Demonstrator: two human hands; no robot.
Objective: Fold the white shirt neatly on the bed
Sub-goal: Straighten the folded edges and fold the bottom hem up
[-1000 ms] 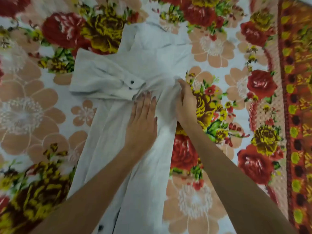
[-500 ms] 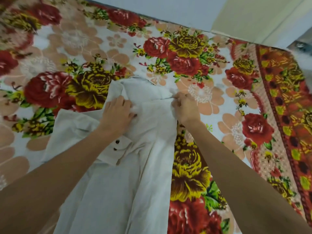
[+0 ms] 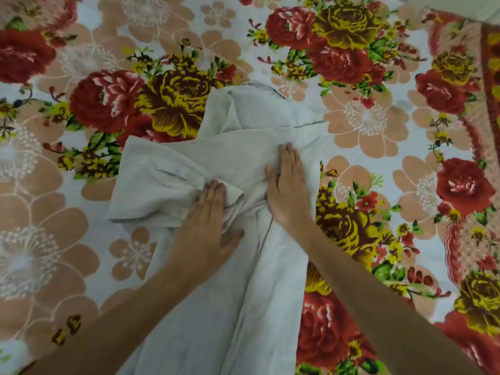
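Note:
The white shirt lies lengthwise on the flowered bed sheet, collar end away from me. One sleeve is folded across the body towards the left. My left hand lies flat with straight fingers on the bunched cloth where the sleeve crosses the body. My right hand presses flat on the shirt's right side near the shoulder, fingers straight and pointing away from me. Wrinkles gather between the two hands.
The bed sheet with red, yellow and peach flowers spreads all round the shirt. A red patterned border runs along the bed's right edge. A pale wall or floor strip shows at the top right corner.
Both hands have come back from the collar area to the middle of the shirt and now lie flat on it. The cuff with dark buttons is no longer visible. The view tilted down.

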